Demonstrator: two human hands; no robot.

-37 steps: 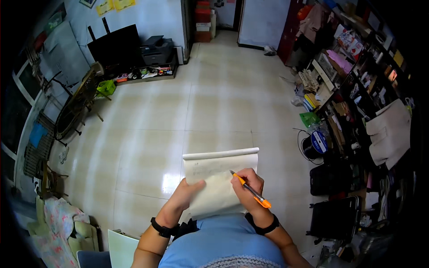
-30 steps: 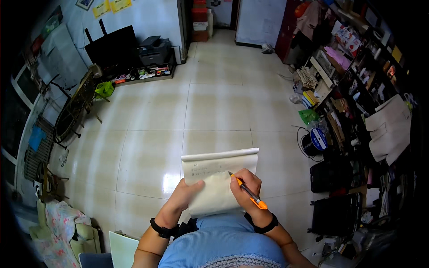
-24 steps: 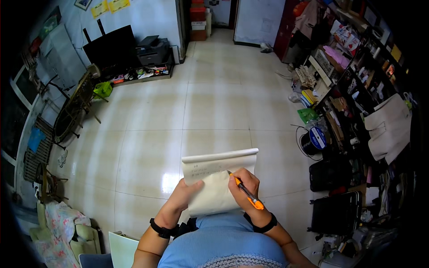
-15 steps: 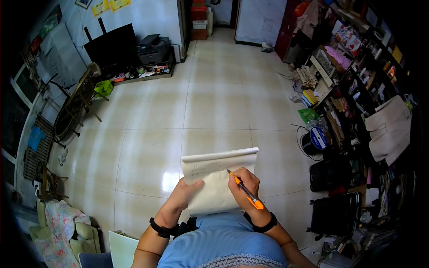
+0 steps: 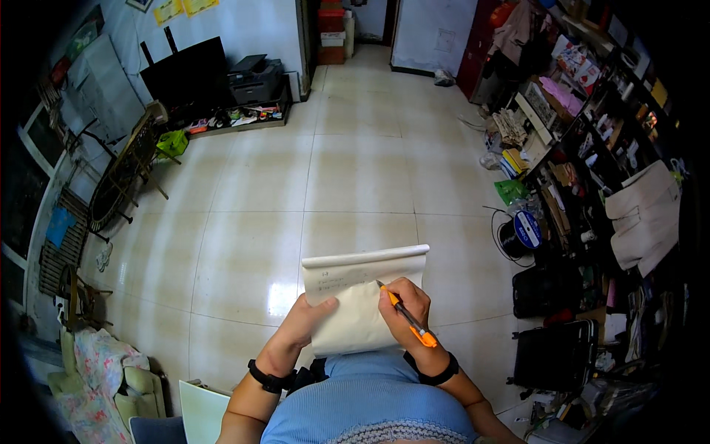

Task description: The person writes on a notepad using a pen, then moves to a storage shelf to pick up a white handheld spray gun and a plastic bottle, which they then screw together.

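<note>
A cream-coloured notebook [image 5: 347,322], its upper pages rolled over at the far edge, is held up in front of my body. My left hand [image 5: 314,320] grips its left side, thumb lying on the page and fingers hidden underneath. In my right hand [image 5: 407,307] is an orange and black pen [image 5: 411,321], pinched near its tip, which meets the page at the upper right. Small handwritten lines run across the upper part of the page. Black bands circle both wrists.
Pale floor tiles [image 5: 259,185] spread ahead. To the right stand a black suitcase [image 5: 555,355], a cable spool [image 5: 521,231] and crowded shelves. A printer [image 5: 255,80] and a dark screen [image 5: 185,74] are at the far left, a flower-covered armchair [image 5: 107,377] at the near left.
The pen and right hand have shifted very slightly on the page. My left hand keeps the same hold, and the room view moves only a little.
</note>
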